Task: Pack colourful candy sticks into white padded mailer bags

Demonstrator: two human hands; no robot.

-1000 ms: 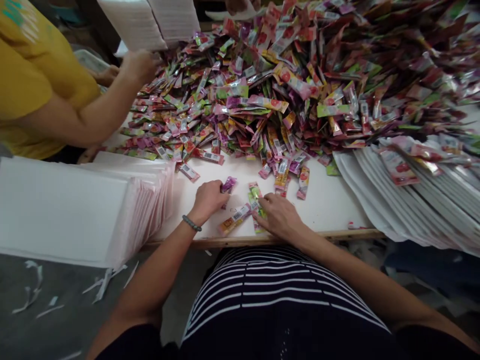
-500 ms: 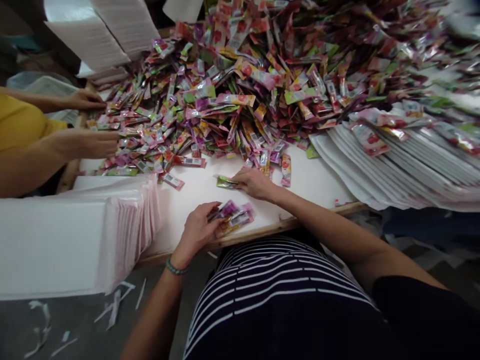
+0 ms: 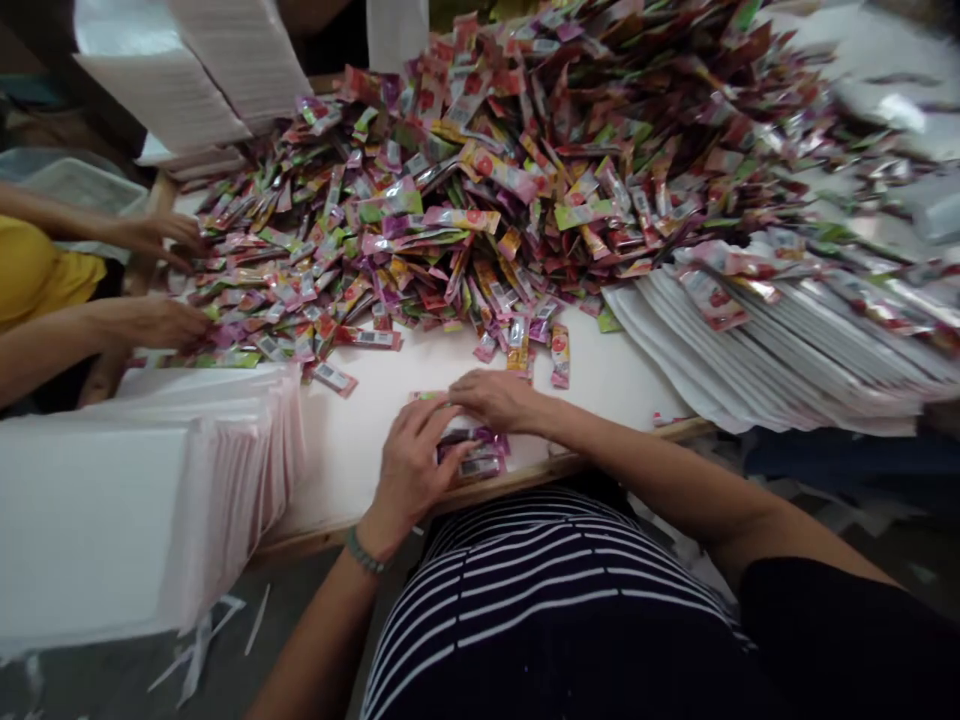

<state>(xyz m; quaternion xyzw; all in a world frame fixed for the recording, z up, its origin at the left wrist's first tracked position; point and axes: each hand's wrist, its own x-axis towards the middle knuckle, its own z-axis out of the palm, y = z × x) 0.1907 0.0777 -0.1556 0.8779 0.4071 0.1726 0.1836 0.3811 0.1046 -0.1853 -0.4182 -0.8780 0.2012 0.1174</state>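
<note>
Near the table's front edge, my left hand (image 3: 412, 462) curves its fingers and thumb around a few small packets (image 3: 482, 460), purple and pink, lying on the white tabletop (image 3: 352, 450). My right hand (image 3: 495, 400) is directly beyond them, its fingertips meeting those of my left hand. Part of a green packet (image 3: 426, 396) shows behind the fingers. What the right fingertips pinch is hidden. Beyond both hands rises a large heap of colourful packets (image 3: 450, 220), with a yellow and pink packet (image 3: 560, 356) loose at its near edge.
Stacked white padded sheets (image 3: 97, 520) stand at the left. More white sheets (image 3: 810, 340) fan out at the right, with packets on top. Another person's hands (image 3: 161, 322) work at the heap's left side. A wooden edge (image 3: 330, 540) borders the table.
My right hand has moved left and closer to me, carrying the green packet to my left hand. My left hand has shifted slightly forward. The other person's hands have moved; the view has shifted a little.
</note>
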